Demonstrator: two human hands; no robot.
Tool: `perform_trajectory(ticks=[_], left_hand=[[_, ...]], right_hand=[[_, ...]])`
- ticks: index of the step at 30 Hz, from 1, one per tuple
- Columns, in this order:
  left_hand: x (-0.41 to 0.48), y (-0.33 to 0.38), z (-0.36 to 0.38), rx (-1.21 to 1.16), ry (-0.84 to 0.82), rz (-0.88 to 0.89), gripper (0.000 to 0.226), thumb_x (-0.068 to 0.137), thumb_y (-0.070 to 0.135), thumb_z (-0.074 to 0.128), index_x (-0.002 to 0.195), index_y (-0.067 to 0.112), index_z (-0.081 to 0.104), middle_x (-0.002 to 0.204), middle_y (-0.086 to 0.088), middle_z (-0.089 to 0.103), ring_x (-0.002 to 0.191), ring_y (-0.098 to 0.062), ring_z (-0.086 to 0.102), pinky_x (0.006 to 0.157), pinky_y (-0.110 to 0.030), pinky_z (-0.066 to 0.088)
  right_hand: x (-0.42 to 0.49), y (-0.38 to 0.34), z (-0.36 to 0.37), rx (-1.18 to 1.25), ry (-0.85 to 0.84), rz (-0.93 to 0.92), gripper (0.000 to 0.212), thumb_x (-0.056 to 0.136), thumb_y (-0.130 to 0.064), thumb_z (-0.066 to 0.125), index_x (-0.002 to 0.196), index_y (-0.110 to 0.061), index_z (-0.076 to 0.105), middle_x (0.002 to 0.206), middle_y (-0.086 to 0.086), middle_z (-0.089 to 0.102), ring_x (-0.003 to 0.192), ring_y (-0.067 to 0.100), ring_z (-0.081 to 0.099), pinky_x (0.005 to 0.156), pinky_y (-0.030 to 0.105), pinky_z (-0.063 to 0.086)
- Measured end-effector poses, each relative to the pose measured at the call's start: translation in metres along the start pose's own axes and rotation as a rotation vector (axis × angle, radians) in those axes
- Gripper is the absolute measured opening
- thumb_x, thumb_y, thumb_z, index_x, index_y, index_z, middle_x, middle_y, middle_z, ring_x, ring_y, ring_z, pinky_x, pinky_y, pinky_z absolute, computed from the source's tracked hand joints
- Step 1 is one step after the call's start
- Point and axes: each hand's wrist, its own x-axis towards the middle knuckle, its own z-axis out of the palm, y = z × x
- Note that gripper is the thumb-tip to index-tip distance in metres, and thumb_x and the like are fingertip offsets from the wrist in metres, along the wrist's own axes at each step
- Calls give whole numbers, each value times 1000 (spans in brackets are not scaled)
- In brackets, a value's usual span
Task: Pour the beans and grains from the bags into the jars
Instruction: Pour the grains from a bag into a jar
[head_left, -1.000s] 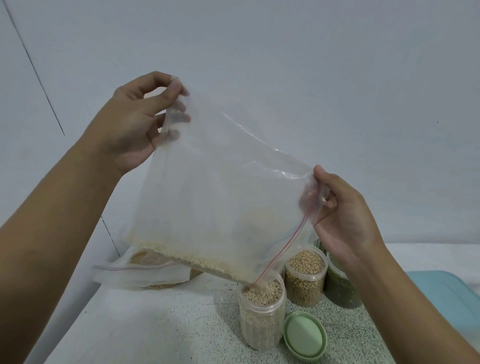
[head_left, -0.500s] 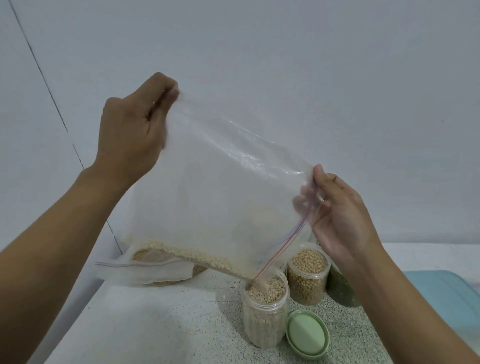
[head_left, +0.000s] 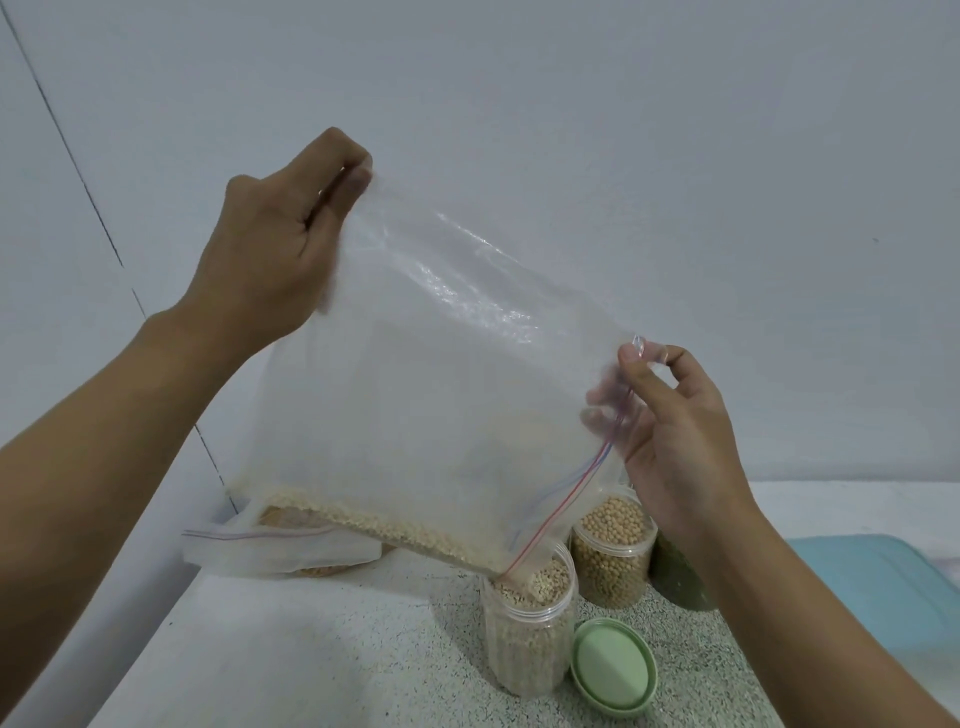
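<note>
Pale grey wall fills the background above a speckled tabletop (head_left: 363, 654). A clear zip bag (head_left: 441, 395) is held up and tilted in mid-view; the left hand (head_left: 275, 249) pinches its upper corner at 11 o'clock between thumb and curled fingers (head_left: 356, 179), and the right hand (head_left: 670, 441) pinches the zip edge at 3 o'clock with thumb and forefinger, the other fingers loosely spread behind the plastic. Pale grains (head_left: 384, 527) lie along the bag's low edge, sloping toward the corner that dips into an open jar (head_left: 530, 639) at 6 o'clock, nearly full. A green lid (head_left: 613, 662) lies just beside it at 5 o'clock. Behind stand a jar of beans (head_left: 613, 556) and a dark green jar (head_left: 675, 577); another bag (head_left: 280, 545) lies at 8 o'clock
</note>
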Motion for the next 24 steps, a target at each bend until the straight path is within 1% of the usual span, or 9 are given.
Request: perform_trajectory(ticks=[2,3,6,9,12,14,17,21,24], left_hand=[[-1,0,1,3,6,-6,25,111,30,38,103,10,51,54,-10,39,49,-30,43,45,-34,37],[0,0,2,5,12,-3,25,111,31,38,103,10,51,59,-12,38,51,-31,39,46,-34,35],[3,0,2,6,18,-3,27,111,29,39,103,7,53,69,-11,38,55,-27,32,49,-23,25],[7,1,3,-27,16,-21,25,111,29,40,101,11,53,68,-12,37,54,-25,31,49,-22,24],[9,2,3,-48,14,-14,18,111,31,41,95,27,47,67,-11,37,53,-24,30,48,-21,23],[11,3,3,-53,14,-14,17,111,32,41,94,32,45,66,-12,37,53,-25,31,48,-22,24],[13,5,3,-81,21,-37,17,110,35,41,95,30,46,64,-13,38,51,-26,32,47,-24,26],[13,8,5,-119,25,-46,19,110,36,42,92,35,45,62,-14,35,49,-26,32,44,-18,25],[13,9,7,-142,32,-55,18,110,37,43,92,33,46,62,-15,35,50,-28,33,44,-18,26]], right_hand=[[1,2,0,-12,2,-1,9,101,-13,58,99,-16,49,74,-2,63,65,15,63,60,28,57],[2,3,-1,-15,4,-2,9,101,-13,58,99,-16,50,74,-2,63,65,15,62,60,28,57],[5,5,0,-23,13,-6,10,101,-13,59,96,-17,50,74,-2,63,64,15,62,61,28,57],[8,5,1,-21,19,-13,11,101,-13,59,97,-17,50,74,-3,63,64,14,62,61,28,57],[11,4,2,-20,12,-17,11,101,-13,60,98,-17,50,74,-3,63,64,14,62,62,28,57],[12,3,2,-17,12,-18,11,101,-13,60,96,-17,50,75,-3,63,64,14,62,61,28,57],[13,1,2,-8,18,-20,11,100,-12,60,98,-15,50,75,-2,62,64,14,61,61,28,57],[13,-4,0,-12,16,-38,15,100,-12,60,107,-13,48,77,-1,61,64,15,60,61,28,57],[13,-7,-2,-22,15,-49,15,100,-13,60,108,-13,48,77,-1,60,64,14,60,61,28,57]])
